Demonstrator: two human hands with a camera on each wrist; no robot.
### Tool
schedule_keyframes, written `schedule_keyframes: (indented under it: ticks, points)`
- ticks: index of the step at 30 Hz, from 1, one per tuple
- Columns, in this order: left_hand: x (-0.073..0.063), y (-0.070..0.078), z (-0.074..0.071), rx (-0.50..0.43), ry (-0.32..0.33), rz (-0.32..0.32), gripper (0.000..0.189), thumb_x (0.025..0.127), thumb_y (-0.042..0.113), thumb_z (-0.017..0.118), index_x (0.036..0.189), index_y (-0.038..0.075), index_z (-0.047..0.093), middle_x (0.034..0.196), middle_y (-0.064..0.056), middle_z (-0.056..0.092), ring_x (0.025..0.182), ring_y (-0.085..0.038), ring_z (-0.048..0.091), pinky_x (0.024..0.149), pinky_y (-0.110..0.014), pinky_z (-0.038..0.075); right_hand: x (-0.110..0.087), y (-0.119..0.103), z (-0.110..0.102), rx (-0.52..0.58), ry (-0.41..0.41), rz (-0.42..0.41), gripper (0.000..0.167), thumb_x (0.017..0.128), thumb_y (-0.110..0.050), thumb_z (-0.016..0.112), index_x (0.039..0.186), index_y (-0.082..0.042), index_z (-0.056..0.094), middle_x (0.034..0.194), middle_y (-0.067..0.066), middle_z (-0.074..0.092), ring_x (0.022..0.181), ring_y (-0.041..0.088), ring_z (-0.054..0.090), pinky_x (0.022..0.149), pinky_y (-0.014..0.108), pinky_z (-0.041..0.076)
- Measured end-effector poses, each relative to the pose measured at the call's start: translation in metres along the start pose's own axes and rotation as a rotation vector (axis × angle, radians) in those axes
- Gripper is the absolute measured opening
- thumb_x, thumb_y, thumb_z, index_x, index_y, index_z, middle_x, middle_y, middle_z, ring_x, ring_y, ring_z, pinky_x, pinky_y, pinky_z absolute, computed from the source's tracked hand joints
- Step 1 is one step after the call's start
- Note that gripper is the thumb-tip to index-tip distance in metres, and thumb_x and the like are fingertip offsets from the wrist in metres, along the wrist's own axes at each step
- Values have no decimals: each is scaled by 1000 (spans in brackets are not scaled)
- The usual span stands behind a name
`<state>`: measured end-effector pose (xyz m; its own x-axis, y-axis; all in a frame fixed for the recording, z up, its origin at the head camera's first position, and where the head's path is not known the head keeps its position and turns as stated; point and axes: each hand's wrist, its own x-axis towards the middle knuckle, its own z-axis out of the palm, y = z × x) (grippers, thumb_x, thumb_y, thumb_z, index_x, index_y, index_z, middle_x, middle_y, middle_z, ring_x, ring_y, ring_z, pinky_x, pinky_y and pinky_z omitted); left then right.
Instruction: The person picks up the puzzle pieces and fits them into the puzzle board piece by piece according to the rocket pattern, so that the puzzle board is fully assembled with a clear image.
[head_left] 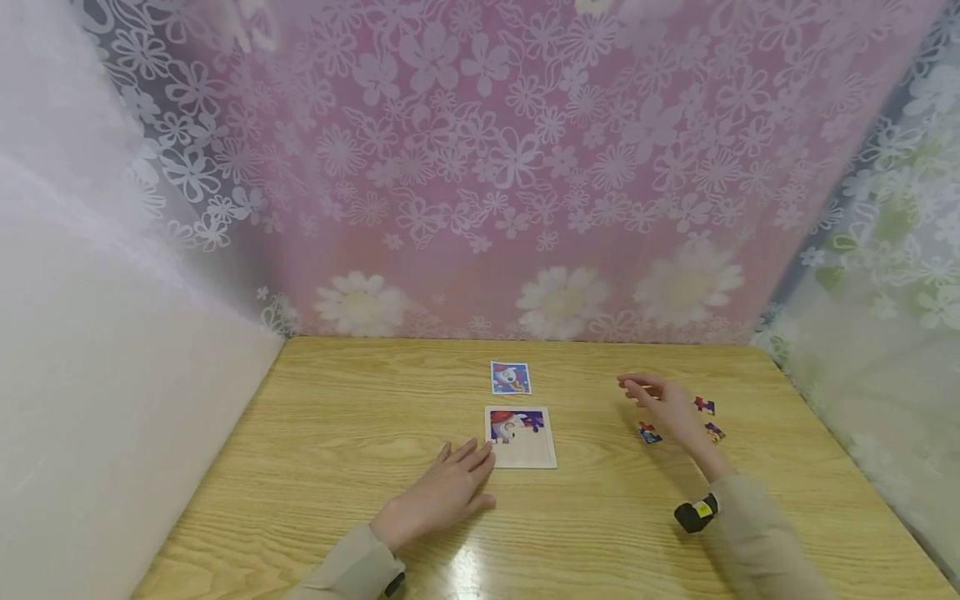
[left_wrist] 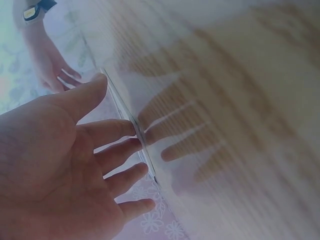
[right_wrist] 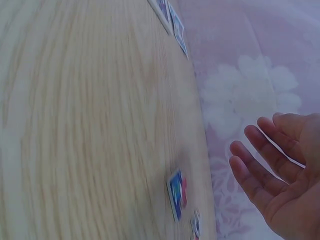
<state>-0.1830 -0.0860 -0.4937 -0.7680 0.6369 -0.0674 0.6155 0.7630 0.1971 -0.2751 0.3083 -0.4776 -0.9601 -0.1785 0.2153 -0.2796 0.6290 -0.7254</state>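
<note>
A square puzzle tray [head_left: 553, 446] lies mid-table in the head view, its upper part filled with joined puzzle pieces [head_left: 510, 423] and its lower part bare. My left hand [head_left: 442, 493] is spread flat beside it, fingertips touching the tray's left edge. Above the table at the right, my right hand [head_left: 670, 408] hangs with loosely bent fingers. Nothing shows between its fingers in the right wrist view. Around it lie loose puzzle pieces: a blue and red piece [head_left: 649, 432], a purple and red piece [head_left: 705, 405] and a purple and yellow piece [head_left: 715, 432].
Just behind the tray is a small picture card [head_left: 511, 378] showing a white cartoon figure on blue. The wood-grain table [head_left: 360, 417] ends at a pink flowered curtain [head_left: 465, 208] at the back, with pale walls of cloth on both sides.
</note>
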Motion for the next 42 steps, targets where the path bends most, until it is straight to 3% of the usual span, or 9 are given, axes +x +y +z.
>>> schedule_keyframes:
  ticks: [9, 13, 21, 25, 27, 33, 42]
  points:
    - [-2, 0, -1, -5, 4, 0, 65, 104, 44, 54, 154, 5, 41, 164, -10, 32, 151, -34, 27, 121, -59, 23, -5, 23, -26, -169, 29, 22, 38, 106, -28, 56, 135, -4, 64, 127, 23, 67, 110, 44, 65, 83, 53, 59]
    - [-3, 0, -1, -1, 9, 2, 65, 103, 43, 54, 154, 5, 42, 163, -11, 32, 151, -35, 28, 120, -60, 24, -5, 30, -31, -223, -4, 1, 35, 103, -19, 62, 132, 0, 64, 125, 25, 67, 103, 43, 68, 84, 55, 58]
    - [-3, 2, -3, -1, 5, -2, 65, 103, 43, 54, 154, 5, 42, 163, -10, 32, 151, -34, 28, 120, -60, 24, -6, 43, -35, -370, -89, -5, 37, 94, -11, 72, 127, 2, 67, 124, 31, 65, 81, 36, 70, 68, 51, 58]
    - [-2, 2, -3, 9, 8, 0, 65, 103, 43, 54, 154, 5, 42, 163, -11, 33, 151, -34, 29, 120, -60, 25, -4, 47, -36, -425, -123, -29, 37, 90, -12, 75, 124, 4, 69, 120, 31, 66, 82, 39, 69, 72, 55, 56]
    - [-2, 2, -3, 12, 10, 0, 65, 103, 43, 54, 153, 5, 42, 163, -11, 34, 151, -34, 29, 120, -60, 25, -3, 49, -35, -456, -135, -54, 36, 90, -12, 76, 121, 5, 70, 116, 28, 67, 91, 42, 69, 78, 59, 56]
    - [-2, 3, -3, 8, 8, -3, 65, 103, 44, 54, 154, 5, 42, 163, -10, 33, 151, -34, 28, 121, -59, 24, -1, 51, -36, -485, -173, -72, 35, 89, -12, 78, 120, 4, 70, 108, 22, 66, 90, 39, 66, 77, 57, 55]
    - [0, 3, -2, 22, 11, -2, 65, 103, 45, 54, 154, 6, 42, 163, -10, 33, 151, -33, 29, 120, -59, 25, 3, 54, -36, -434, -162, -34, 35, 86, -8, 80, 118, 3, 67, 104, 18, 63, 91, 37, 65, 76, 54, 56]
